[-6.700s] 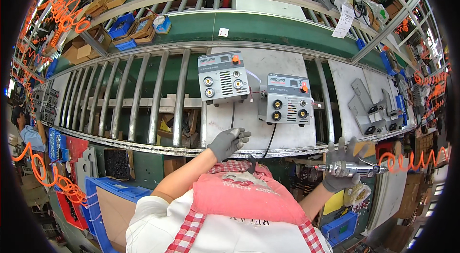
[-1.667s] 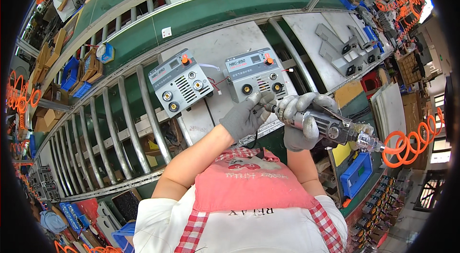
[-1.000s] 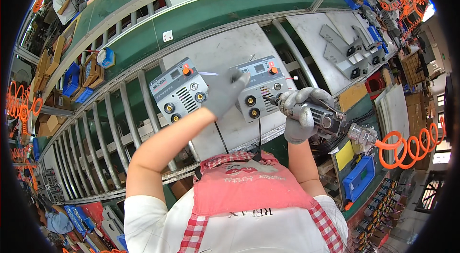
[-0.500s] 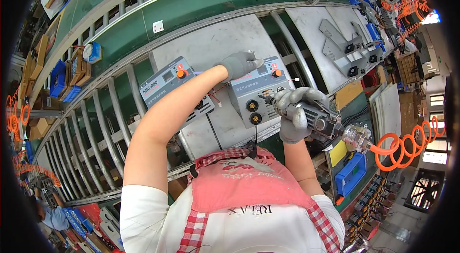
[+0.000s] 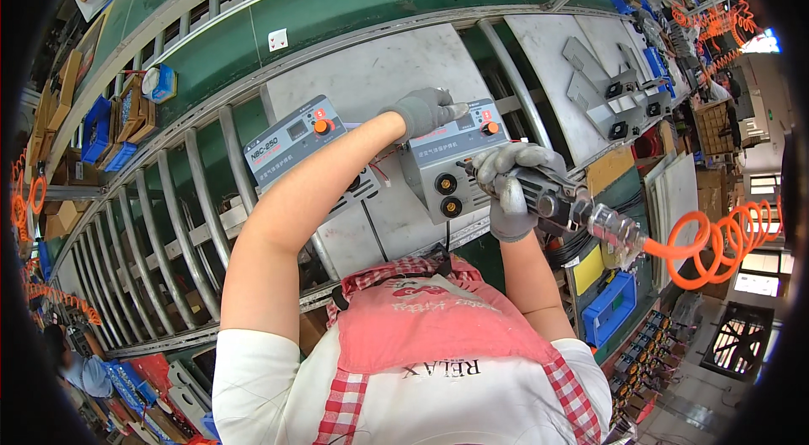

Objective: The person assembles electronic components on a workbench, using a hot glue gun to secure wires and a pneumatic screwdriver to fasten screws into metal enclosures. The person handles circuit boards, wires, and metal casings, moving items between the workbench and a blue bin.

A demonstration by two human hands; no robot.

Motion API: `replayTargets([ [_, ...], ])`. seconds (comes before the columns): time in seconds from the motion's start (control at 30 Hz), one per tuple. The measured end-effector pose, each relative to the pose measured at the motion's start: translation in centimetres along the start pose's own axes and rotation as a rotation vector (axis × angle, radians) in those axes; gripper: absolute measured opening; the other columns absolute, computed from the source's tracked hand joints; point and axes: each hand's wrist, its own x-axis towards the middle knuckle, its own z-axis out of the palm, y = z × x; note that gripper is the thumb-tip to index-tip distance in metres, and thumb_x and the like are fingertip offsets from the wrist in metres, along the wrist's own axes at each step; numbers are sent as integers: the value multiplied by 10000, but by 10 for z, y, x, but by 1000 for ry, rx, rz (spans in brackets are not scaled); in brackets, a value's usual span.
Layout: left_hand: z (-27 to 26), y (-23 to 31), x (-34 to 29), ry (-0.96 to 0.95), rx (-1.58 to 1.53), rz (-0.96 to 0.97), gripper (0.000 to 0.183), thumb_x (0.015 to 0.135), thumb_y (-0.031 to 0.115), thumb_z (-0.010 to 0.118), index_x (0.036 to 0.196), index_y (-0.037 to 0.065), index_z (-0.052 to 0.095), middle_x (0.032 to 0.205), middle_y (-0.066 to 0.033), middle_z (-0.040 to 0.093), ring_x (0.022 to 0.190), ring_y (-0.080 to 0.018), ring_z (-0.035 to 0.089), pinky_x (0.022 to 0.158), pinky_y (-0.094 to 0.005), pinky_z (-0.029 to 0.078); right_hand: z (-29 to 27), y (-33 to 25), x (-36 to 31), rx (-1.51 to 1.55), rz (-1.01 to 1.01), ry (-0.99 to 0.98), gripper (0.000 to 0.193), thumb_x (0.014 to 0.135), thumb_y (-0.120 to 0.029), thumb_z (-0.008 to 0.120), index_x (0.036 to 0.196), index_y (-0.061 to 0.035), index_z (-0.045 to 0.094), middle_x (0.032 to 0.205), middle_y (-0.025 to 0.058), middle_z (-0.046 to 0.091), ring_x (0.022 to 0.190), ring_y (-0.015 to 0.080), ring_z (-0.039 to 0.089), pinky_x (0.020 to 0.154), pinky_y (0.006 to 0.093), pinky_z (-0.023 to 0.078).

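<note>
My gloved left hand [image 5: 428,111] lies over the top edge of a grey welding machine [image 5: 425,160], fingers stretched out beside its small display. In my gloved right hand [image 5: 514,192] is a dark pneumatic screwdriver [image 5: 552,202], gripped at its body. Its tip is close to the right part of the machine's front face; whether it touches cannot be made out. Two round brass-centred sockets [image 5: 447,184] sit on that face, below an orange knob [image 5: 490,128]. A second welding machine [image 5: 291,146] of the same kind stands to the left, partly hidden by my left forearm.
A coiled orange air hose [image 5: 704,251] runs right from the tool. Both machines stand on a pale board [image 5: 362,66] over metal rollers [image 5: 173,230]. Grey sheet-metal parts [image 5: 602,91] lie on another board at right. A blue bin [image 5: 610,308] is near my right elbow.
My right hand and the screwdriver have shifted slightly left and up. My left hand's fingers have come down lower against the machine's panel.
</note>
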Motion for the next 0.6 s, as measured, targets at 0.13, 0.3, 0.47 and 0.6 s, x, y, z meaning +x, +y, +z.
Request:
replayTargets([
  [0.13,-1,1,0,4,17,-3,554,906,539,496,1059,35,666,977,-195,662,905,-320,621,854,-383,462,2,1,1,-25,28,-22,366,790,-166,722,1025,-72,457,828,87,535,638,193,584,654,413,528],
  [0.3,0,2,1,-7,31,-15,555,903,544,490,1052,40,668,983,-202,660,907,-330,623,849,-382,466,13,-1,4,-36,12,10,336,802,-148,733,1014,-86,480,803,62,545,658,168,586,694,376,525],
  [0.47,0,1,-2,86,107,-21,555,901,547,487,1035,41,672,962,-205,664,902,-328,631,832,-385,476,18,-2,6,-107,14,-10,553,806,-95,674,1275,-67,381,818,62,540,709,146,576,719,362,530],
  [0.6,-17,23,-17,453,236,-144,509,882,515,525,1060,57,661,952,-184,672,904,-335,635,817,-379,487,17,-20,7,-114,-119,-68,482,833,-13,564,1276,-33,375,813,92,545,692,170,576,721,387,532],
])
